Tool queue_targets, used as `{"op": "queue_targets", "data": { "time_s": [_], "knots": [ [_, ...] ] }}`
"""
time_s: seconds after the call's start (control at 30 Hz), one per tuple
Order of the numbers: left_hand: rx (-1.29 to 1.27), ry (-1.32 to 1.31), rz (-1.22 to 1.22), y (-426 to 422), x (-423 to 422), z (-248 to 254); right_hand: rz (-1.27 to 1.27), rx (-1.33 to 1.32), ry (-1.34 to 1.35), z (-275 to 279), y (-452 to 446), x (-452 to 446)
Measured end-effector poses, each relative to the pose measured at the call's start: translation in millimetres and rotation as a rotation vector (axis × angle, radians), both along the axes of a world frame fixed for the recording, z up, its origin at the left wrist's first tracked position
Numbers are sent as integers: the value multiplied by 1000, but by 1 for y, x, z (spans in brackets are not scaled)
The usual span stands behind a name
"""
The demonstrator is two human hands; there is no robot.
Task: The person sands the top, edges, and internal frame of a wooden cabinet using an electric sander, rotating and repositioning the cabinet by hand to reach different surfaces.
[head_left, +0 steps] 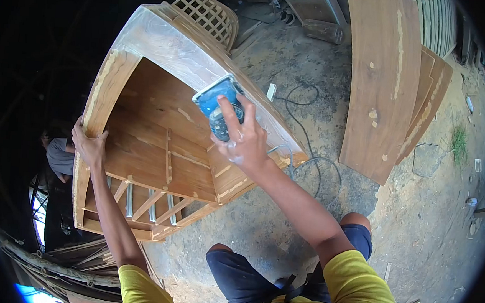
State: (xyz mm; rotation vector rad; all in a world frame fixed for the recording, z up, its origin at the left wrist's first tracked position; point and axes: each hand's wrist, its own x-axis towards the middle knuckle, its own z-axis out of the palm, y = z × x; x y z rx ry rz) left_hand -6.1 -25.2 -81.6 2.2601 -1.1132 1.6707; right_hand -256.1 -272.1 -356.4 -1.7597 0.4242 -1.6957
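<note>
A large wooden cabinet frame (159,146) lies tilted before me, its inside open towards me. Whitish dust or film covers its long upper board (166,41). My right hand (243,132) is wrapped round a blue electric sander (221,103), whose flat pad is against that board's edge area. My left hand (91,142) grips the cabinet's left side board (110,82), with the thumb on the inner side. Metal drawer runners (153,204) and wooden slats show in the cabinet's lower part.
Large wooden panels (377,87) lie on the right. A black cable (317,161) loops over the concrete floor (283,209). Behind the cabinet are a lattice chair back (206,17) and a box-like cabinet (318,9). Another person (60,156) is at the far left.
</note>
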Motion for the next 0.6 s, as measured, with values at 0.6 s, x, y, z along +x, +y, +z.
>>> {"op": "queue_targets", "data": {
  "time_s": [0.6],
  "knots": [
    [-72, 54, 15, -6, -12, -3, -91, -193, 24, 75, -43, -10]
  ]
}}
